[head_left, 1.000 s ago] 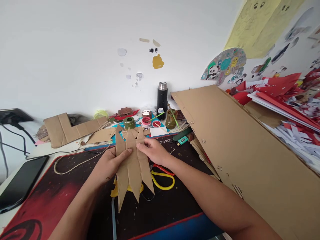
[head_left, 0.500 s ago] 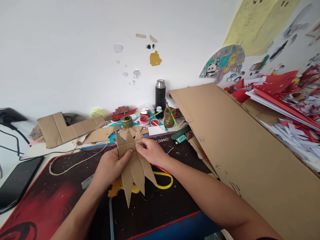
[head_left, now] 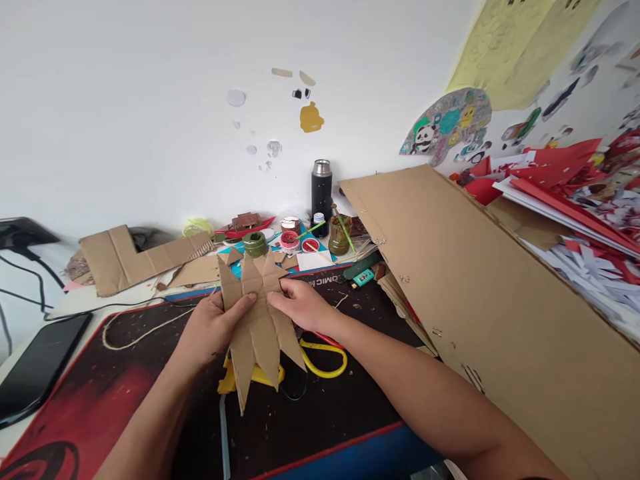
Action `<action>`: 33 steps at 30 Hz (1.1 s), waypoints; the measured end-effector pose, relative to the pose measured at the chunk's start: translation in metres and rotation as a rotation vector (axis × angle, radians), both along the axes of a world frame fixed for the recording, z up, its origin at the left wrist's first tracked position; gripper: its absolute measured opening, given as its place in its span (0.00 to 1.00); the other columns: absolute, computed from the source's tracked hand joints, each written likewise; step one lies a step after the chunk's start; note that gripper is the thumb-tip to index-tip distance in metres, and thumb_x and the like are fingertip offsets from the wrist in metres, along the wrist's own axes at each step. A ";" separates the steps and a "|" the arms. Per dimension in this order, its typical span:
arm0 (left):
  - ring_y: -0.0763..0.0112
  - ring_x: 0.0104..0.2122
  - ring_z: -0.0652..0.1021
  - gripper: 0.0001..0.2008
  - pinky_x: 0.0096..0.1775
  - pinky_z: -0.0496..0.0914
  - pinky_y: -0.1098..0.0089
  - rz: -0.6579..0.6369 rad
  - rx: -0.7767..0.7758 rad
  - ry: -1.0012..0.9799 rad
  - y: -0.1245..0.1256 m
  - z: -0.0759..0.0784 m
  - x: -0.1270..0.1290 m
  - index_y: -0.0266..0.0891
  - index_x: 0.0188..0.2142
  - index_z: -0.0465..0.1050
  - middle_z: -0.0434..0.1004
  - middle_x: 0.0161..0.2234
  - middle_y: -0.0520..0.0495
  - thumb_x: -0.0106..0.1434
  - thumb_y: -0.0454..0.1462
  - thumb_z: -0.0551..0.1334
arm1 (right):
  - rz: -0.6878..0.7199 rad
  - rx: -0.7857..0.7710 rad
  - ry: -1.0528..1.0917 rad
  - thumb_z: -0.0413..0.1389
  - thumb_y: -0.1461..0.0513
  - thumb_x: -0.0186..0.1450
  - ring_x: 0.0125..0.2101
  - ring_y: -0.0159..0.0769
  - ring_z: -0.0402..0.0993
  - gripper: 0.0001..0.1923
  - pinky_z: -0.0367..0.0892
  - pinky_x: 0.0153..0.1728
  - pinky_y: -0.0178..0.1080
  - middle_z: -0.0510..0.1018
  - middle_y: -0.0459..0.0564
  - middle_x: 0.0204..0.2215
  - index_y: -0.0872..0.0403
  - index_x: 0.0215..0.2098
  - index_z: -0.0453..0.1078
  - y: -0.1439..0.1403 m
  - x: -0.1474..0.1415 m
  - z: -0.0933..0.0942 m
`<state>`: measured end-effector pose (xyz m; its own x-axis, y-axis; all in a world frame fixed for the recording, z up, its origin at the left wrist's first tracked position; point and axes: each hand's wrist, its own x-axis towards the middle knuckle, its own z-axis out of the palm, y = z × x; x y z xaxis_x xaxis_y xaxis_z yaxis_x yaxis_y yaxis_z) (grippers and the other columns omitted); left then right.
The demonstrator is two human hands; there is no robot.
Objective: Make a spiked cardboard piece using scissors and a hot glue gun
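Both hands hold a fan of pointed brown cardboard strips (head_left: pixel 255 320) just above the desk (head_left: pixel 125 373). The left hand (head_left: pixel 213 327) pinches it at 9 o'clock, the right hand (head_left: pixel 297 307) at 3 o'clock. Keep the middle squeezed tight so the strips stay fanned.

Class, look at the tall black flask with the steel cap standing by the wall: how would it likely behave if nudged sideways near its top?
The tall black flask with the steel cap stands upright and narrow, so it would probably tip rather than slide. Being round, it would likely roll once down. The small paint pots close beside it could get knocked.
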<state>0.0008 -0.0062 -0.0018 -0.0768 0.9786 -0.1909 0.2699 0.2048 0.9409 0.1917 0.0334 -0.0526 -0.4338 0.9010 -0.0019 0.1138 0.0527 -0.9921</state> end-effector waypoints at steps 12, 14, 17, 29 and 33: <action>0.38 0.38 0.87 0.24 0.33 0.79 0.58 0.071 0.125 0.393 -0.001 -0.009 0.013 0.44 0.34 0.84 0.90 0.34 0.39 0.54 0.60 0.67 | -0.059 0.117 -0.212 0.63 0.60 0.69 0.36 0.39 0.73 0.04 0.63 0.35 0.36 0.82 0.47 0.33 0.52 0.37 0.77 0.002 0.004 0.003; 0.41 0.36 0.88 0.25 0.33 0.80 0.57 0.056 0.043 0.212 0.000 -0.009 0.014 0.42 0.38 0.84 0.90 0.35 0.39 0.52 0.59 0.69 | -0.063 0.087 -0.195 0.63 0.60 0.70 0.36 0.39 0.74 0.05 0.64 0.35 0.35 0.82 0.47 0.34 0.53 0.37 0.76 0.002 0.003 0.003; 0.45 0.33 0.87 0.28 0.33 0.81 0.56 0.065 -0.028 -0.027 -0.001 -0.006 0.011 0.40 0.40 0.84 0.90 0.35 0.38 0.49 0.58 0.75 | -0.050 0.011 -0.091 0.61 0.59 0.71 0.38 0.40 0.76 0.06 0.67 0.36 0.36 0.83 0.48 0.36 0.54 0.38 0.76 0.002 0.001 0.002; 0.44 0.37 0.88 0.30 0.39 0.83 0.56 0.057 -0.047 -0.163 0.001 -0.005 -0.001 0.38 0.42 0.86 0.90 0.39 0.36 0.51 0.59 0.78 | 0.040 -0.109 0.072 0.60 0.58 0.72 0.42 0.43 0.82 0.07 0.72 0.39 0.38 0.86 0.51 0.42 0.54 0.42 0.76 -0.002 0.003 0.011; 0.41 0.38 0.89 0.32 0.38 0.84 0.55 -0.049 -0.079 -0.170 -0.001 -0.003 0.001 0.38 0.41 0.86 0.90 0.39 0.35 0.50 0.61 0.77 | -0.017 -0.040 0.049 0.60 0.58 0.72 0.43 0.44 0.81 0.07 0.73 0.41 0.39 0.85 0.51 0.41 0.54 0.41 0.76 0.000 0.005 0.013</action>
<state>0.0019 -0.0069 -0.0047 0.0102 0.9617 -0.2740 0.1201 0.2708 0.9551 0.1967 0.0331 -0.0394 -0.4190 0.9078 -0.0172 0.0659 0.0115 -0.9978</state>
